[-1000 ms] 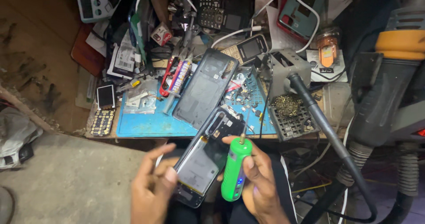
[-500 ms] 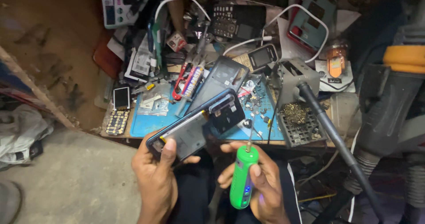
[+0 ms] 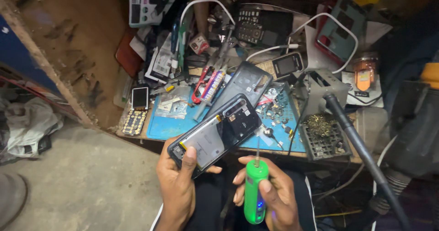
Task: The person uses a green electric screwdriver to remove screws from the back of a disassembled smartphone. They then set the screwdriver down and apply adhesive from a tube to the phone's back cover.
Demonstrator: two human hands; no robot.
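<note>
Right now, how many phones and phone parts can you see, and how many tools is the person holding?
Opened phone in the left hand: 1
Green screwdriver in the right hand: 1
Dark back cover on the blue mat: 1
Keypad phone: 1
Small phone: 1
Loose keypad: 1
Total: 6

**Count at the desk**

Two hands were in view: left hand [image 3: 178, 190], right hand [image 3: 274, 199]. There was one opened phone [image 3: 215, 134], one green electric screwdriver [image 3: 254, 192], one blue mat [image 3: 167, 123] and one dark back cover [image 3: 244, 82].
</note>
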